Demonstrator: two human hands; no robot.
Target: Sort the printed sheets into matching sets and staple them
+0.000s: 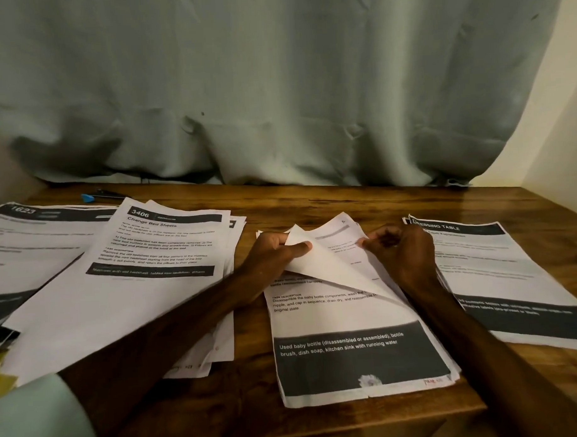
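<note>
On the table [312,201], between the left piles [120,309] and the right pile [511,276], I should lift only the top sheet [329,267] off the middle pile [357,356]. I should also read the header beneath against the baby-bottle page before moving anything. That pile lies directly under my hands: my left hand [275,251] pinches the sheet's folded-over corner, and my right hand [399,247], fingers curled, pinches its upper edge.
</note>
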